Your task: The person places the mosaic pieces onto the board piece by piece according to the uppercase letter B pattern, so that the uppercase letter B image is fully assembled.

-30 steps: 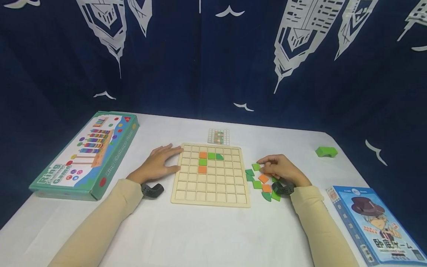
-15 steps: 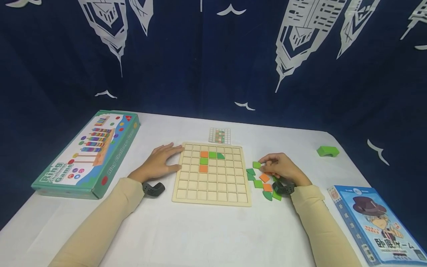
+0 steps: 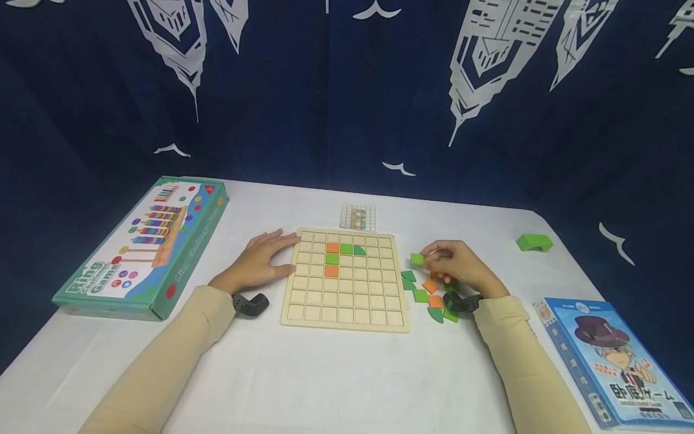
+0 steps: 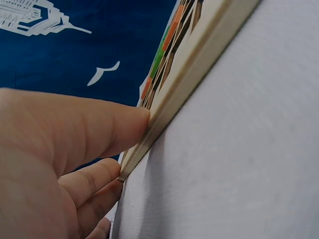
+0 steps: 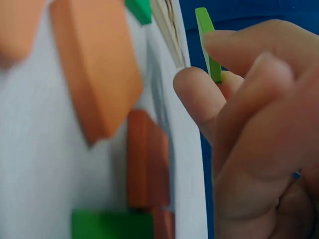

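Note:
My right hand (image 3: 458,264) pinches a light green square tile (image 3: 416,259) between thumb and fingers; in the right wrist view the tile (image 5: 208,45) stands on edge, raised off the tablecloth. Under and beside that hand lie loose orange tiles (image 3: 435,301), light green squares (image 3: 420,296) and dark green rounded tiles (image 3: 435,314). My left hand (image 3: 259,262) rests with spread fingers at the left edge of a wooden grid board (image 3: 347,301); in the left wrist view the thumb touches the board's side (image 4: 164,107). Orange squares (image 3: 332,271), light green squares (image 3: 346,248) and one dark green rounded tile (image 3: 359,250) sit in its cells.
A small pattern card (image 3: 358,217) lies behind the board. To the left is a green game box (image 3: 143,247), to the right a blue game box (image 3: 618,364). A green arched block (image 3: 534,243) lies at the back right. A dark blue curtain (image 3: 325,108) hangs behind the table.
My right hand has lifted the light green square from the table beside the loose tiles and raised it slightly. The left hand has stayed at the board's edge.

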